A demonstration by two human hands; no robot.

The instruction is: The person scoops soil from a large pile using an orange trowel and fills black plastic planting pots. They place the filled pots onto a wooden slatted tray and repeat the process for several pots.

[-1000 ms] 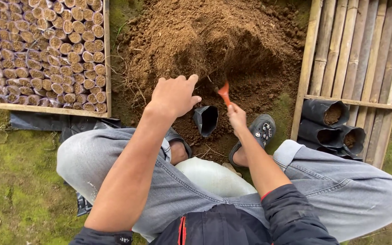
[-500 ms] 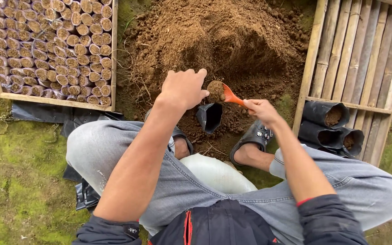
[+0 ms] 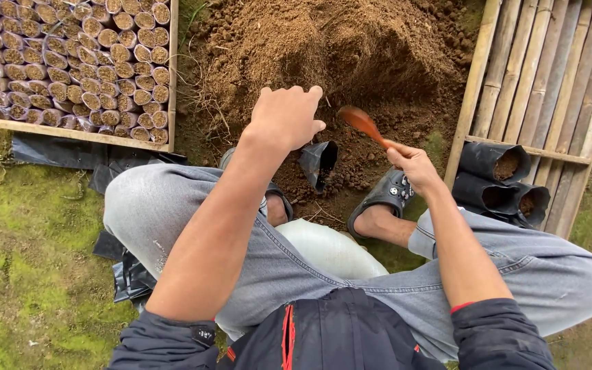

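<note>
Flanking soil heap (image 3: 351,48): filled-bag tray (image 3: 77,68), bamboo rack (image 3: 549,75)

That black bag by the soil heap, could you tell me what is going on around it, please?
A seated person holds an orange scoop in the right hand, raised over the black bag, which stands open on the ground between their feet. The left hand hovers just beside the bag's mouth; whether it touches the bag is hidden. The soil heap lies directly ahead. A wooden frame packed with filled bags sits to the left, and a bamboo rack holding a few black bags to the right.
</note>
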